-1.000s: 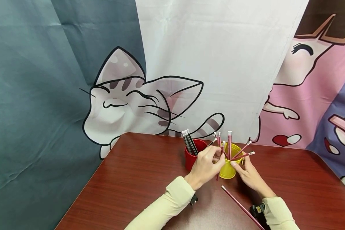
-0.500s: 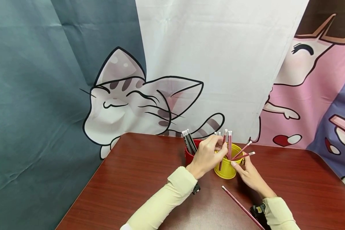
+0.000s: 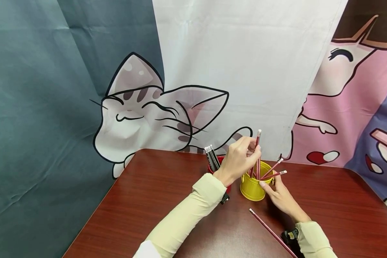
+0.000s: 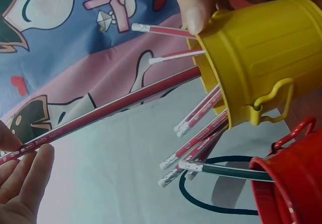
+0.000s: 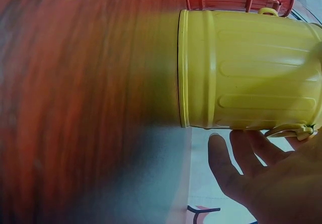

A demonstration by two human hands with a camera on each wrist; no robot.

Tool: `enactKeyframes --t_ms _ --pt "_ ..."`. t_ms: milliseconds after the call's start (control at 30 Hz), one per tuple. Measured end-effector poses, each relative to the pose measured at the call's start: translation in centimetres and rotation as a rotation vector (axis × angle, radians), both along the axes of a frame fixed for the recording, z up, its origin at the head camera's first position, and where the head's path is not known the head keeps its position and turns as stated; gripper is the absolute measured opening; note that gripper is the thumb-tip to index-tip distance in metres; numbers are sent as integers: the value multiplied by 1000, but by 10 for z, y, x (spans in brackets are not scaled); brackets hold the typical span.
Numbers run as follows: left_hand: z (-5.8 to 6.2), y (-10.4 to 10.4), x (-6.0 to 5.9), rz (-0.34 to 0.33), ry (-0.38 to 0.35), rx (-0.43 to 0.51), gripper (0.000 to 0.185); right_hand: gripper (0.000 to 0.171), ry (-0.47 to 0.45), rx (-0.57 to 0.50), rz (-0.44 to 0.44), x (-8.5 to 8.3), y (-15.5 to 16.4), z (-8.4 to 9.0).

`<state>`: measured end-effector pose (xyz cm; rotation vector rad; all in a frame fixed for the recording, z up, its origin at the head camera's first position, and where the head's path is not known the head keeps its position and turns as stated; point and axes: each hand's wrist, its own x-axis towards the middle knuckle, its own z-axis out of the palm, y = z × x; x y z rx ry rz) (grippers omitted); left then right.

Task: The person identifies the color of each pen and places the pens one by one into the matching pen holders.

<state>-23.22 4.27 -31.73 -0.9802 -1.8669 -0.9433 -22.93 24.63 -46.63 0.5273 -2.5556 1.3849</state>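
My left hand (image 3: 238, 157) pinches a red pencil (image 4: 110, 105) near its eraser end, between thumb and fingertips. The pencil's lower end reaches inside the mouth of a small yellow bucket (image 3: 252, 190). Several other red pencils (image 4: 198, 138) stand in that bucket, leaning various ways with white erasers outward. My right hand (image 3: 283, 199) holds the bucket at its right side, the thumb at the rim and the fingers along the wall by the handle, as the right wrist view shows. The pencils' lower ends are hidden within the bucket.
A red bucket (image 4: 292, 178) with several black pencils (image 3: 213, 159) stands left of the yellow one, partly behind my left hand. One loose red pencil (image 3: 272, 233) lies on the brown table (image 3: 142, 200) in front. Printed cloth (image 3: 254, 64) hangs behind the table.
My left hand has lifted the red pencil up and to the right, from in front of the yellow bucket to over its mouth, and its tip is now inside. The right hand stays put.
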Motion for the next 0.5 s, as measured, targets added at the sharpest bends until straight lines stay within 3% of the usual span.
enactKeyframes --t_ms 233,500 --pt "-1 4 -5 26 -4 -19 7 60 4 -3 4 0 0 0" --pt "-8 6 -10 -3 -18 -2 8 60 -10 10 -5 2 1 1"
